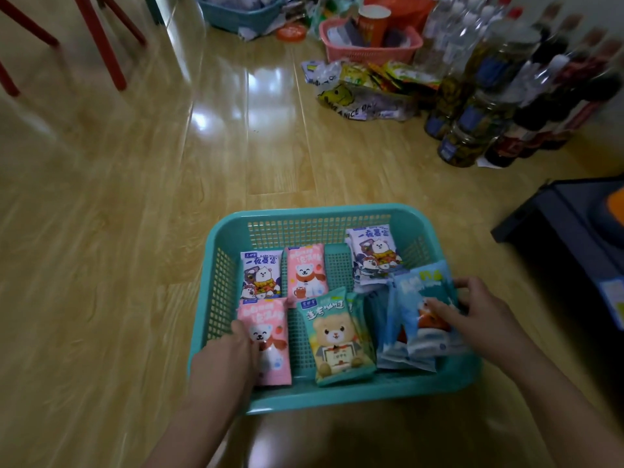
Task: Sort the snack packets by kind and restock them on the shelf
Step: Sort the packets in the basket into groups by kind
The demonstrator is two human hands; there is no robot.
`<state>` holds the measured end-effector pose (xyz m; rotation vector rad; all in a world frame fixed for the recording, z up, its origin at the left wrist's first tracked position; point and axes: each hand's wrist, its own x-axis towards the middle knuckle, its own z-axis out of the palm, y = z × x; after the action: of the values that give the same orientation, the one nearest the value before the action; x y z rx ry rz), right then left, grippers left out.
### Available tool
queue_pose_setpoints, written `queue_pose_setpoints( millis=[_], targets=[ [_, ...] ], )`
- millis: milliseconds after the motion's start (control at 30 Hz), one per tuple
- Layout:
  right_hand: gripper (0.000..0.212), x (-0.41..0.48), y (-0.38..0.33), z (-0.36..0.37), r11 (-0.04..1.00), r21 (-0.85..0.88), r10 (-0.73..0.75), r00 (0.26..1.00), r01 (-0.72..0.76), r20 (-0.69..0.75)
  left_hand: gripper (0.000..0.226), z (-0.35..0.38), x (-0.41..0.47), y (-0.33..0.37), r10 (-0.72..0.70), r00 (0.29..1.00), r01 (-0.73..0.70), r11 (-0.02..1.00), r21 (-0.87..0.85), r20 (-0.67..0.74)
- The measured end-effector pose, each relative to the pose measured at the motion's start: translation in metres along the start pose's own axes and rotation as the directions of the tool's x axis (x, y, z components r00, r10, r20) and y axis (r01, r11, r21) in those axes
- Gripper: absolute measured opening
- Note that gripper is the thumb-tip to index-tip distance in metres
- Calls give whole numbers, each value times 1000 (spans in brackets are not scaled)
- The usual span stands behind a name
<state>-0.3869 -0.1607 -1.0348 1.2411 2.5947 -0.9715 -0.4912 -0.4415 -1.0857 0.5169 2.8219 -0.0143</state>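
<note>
Now both your forearms reach in from the near edge into the teal basket (324, 398), which sits on the wooden floor (135, 231). Your left hand (226, 359) bends down at the basket's near left corner; its fingers are bunched together at the left edge of the near pink packet (273, 352), and the thumb lies on the packet's face, pinching it. Your right hand (476, 315) comes in from the right, thumb stretched across the front of the blue packets (415, 332) and fingers curled round their far right edge, clamped on them. Between your hands a green packet (337, 342) lies flat. Farther back lie a second pink packet (305, 273) and two purple packets, one far left (261, 273) and one far right (373, 255). Far beyond the basket stand a pink basket (371, 54) and a cluster of bottles (506, 96).
</note>
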Motion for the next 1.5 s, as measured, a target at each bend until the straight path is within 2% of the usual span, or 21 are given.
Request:
queue_pose_setpoints(
  millis=[67,133,233,333,467,533,633,767,833,933,1000,1067,1167,1267,1333,1433,1500],
  targets=[
    [56,0,10,10,994,-92,67,995,-60,74,20,-2,3,-1,24,999,-27,996,83,31],
    [58,-2,15,22,986,-148,96,992,-82,88,23,-5,3,0,25,999,-27,995,95,22],
    [49,-9,11,31,978,-208,26,999,-30,-23,24,-13,2,1,19,1000,-20,999,-32,-24],
    [37,-16,6,39,913,-401,-133,983,71,-127,22,-12,4,-5,62,994,-72,990,-120,-88],
    [16,-14,-4,40,854,-508,-137,991,110,-15,17,-14,15,-14,32,985,-81,955,-286,-172],
    [13,-8,-16,34,853,-498,-186,983,158,-5,14,-14,24,-15,24,975,-107,924,-368,-222],
    [13,3,-48,34,900,-329,-310,950,285,-26,16,-16,44,-8,5,976,-111,869,-482,-216],
    [16,28,-100,61,904,-95,-414,909,418,59,32,-16,80,3,-44,999,25,847,-531,-23],
    [23,47,-115,83,906,-122,-387,910,406,149,40,-11,94,7,-46,996,77,866,-493,74],
    [46,72,-120,119,878,-280,-301,903,387,306,50,-3,109,12,-72,978,158,870,-466,198],
    [66,84,-116,139,863,-358,-224,905,357,362,56,3,117,13,-100,971,190,875,-445,218],
    [78,93,-113,154,879,-368,-162,916,304,368,60,8,123,11,-130,975,197,878,-437,180],
    [68,100,-114,163,925,-316,-76,916,213,395,64,13,129,8,-166,975,218,860,-462,150],
    [81,103,-115,169,933,-325,-14,920,153,392,71,11,134,8,-174,966,247,835,-493,190],
    [79,103,-115,169,921,-364,15,920,140,392,70,8,137,9,-188,954,282,820,-497,232],
    [61,106,-114,164,914,-378,15,917,149,398,49,4,141,8,-188,942,315,776,-547,277],
    [54,106,-112,163,937,-312,-27,921,159,388,37,6,142,5,-184,936,343,662,-666,299]
  ],
)
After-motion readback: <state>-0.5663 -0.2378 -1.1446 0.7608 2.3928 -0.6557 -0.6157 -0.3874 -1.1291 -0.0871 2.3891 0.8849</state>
